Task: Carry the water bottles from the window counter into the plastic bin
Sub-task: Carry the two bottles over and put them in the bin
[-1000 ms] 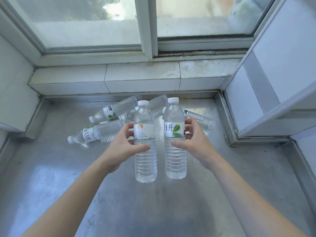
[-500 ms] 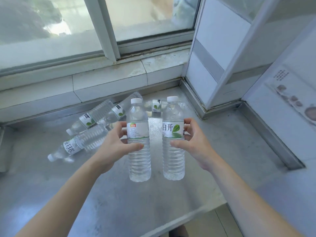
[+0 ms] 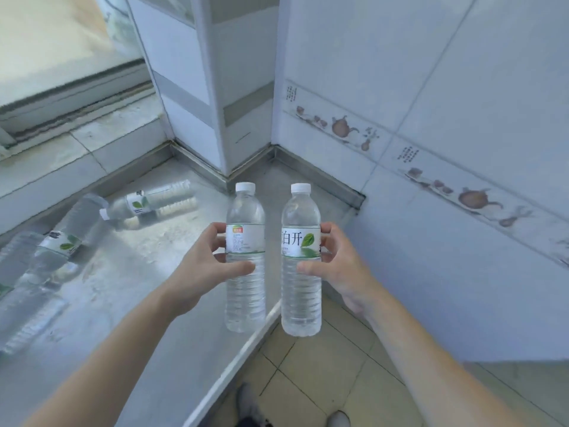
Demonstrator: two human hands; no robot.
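Both held bottles have swung right since half a second ago: they now hang over the worktop's front edge, with floor tiles showing beneath them, and the window has slid off to the far left.

Nearest, two bare forearms reach up from the bottom corners and converge toward the middle. The left hand [image 3: 203, 269] grips the left bottle [image 3: 245, 257] at its label, thumb stretched across the near side of the ribbed body and fingers curled round the far side. The right hand [image 3: 340, 263] holds the right bottle [image 3: 301, 260] the same way, thumb on the near face just below the leaf label and fingers wrapped behind. Both bottles stand upright, white caps on top, close beside each other but not touching; the left one hangs above the worktop [image 3: 160, 303] edge, the right one just past it over the tiled floor [image 3: 308, 380]. Shoe tips show at the bottom edge.

Farther left, more bottles lie on their sides on the metal worktop: a blurred one at the near left [image 3: 34, 306], another with a leaf label beyond it [image 3: 66, 238], and one farther back [image 3: 147, 203]. Behind them runs the window sill [image 3: 77, 143], with a white pillar [image 3: 197, 87] and a tiled wall [image 3: 431, 118] bearing a teapot border at the far right.
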